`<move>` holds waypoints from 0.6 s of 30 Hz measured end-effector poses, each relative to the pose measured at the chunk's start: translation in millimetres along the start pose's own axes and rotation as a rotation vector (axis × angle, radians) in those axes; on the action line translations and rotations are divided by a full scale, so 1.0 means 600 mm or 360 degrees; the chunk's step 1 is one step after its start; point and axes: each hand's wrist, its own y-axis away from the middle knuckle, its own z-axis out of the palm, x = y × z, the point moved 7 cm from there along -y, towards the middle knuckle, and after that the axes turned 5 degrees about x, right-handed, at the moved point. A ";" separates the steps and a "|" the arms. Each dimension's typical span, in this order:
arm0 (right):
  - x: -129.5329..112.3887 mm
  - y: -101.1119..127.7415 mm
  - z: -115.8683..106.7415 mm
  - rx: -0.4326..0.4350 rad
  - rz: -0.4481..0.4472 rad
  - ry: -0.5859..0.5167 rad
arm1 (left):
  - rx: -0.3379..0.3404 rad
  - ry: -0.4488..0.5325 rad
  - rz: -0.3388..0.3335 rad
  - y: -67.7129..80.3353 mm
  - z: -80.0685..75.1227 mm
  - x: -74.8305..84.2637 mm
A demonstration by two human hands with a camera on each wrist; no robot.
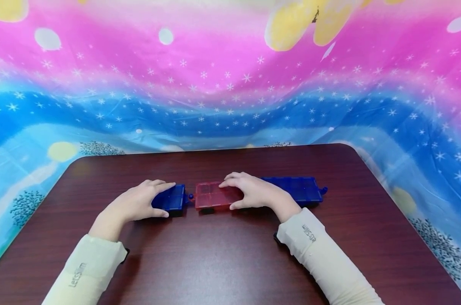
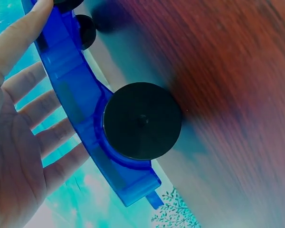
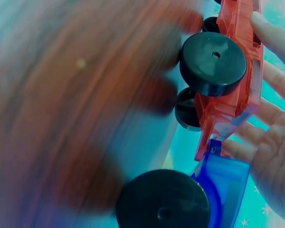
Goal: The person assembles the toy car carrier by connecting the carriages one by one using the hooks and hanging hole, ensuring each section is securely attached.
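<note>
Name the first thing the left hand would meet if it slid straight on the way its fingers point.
Probably the red car: the left hand, gripping the blue car, points right along the table; depth is unclear.

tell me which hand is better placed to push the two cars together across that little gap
Left, probably. The left hand grips a lone blue car just short of the red car. The right hand holds the red car, already coupled to another blue car.
</note>
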 end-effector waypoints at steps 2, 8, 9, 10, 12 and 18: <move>0.002 0.004 -0.002 0.0009 0.0007 0.0001 | 0.0010 -0.0012 -0.0005 0.003 -0.002 0.000; 0.013 0.029 -0.017 0.0055 0.0017 0.0036 | 0.0057 -0.0041 0.0008 0.017 -0.009 -0.002; 0.016 0.035 -0.020 0.0064 0.0011 0.0041 | 0.0065 -0.0045 0.0011 0.021 -0.010 -0.003; 0.020 0.042 -0.024 0.0075 0.0011 0.0043 | 0.0074 -0.0045 0.0012 0.025 -0.013 -0.004; 0.030 0.056 -0.033 0.0097 0.0020 0.0047 | 0.0098 -0.0049 0.0013 0.035 -0.018 -0.007; 0.067 0.107 -0.062 0.0179 0.0081 0.0061 | 0.0144 -0.0051 -0.0019 0.068 -0.035 -0.023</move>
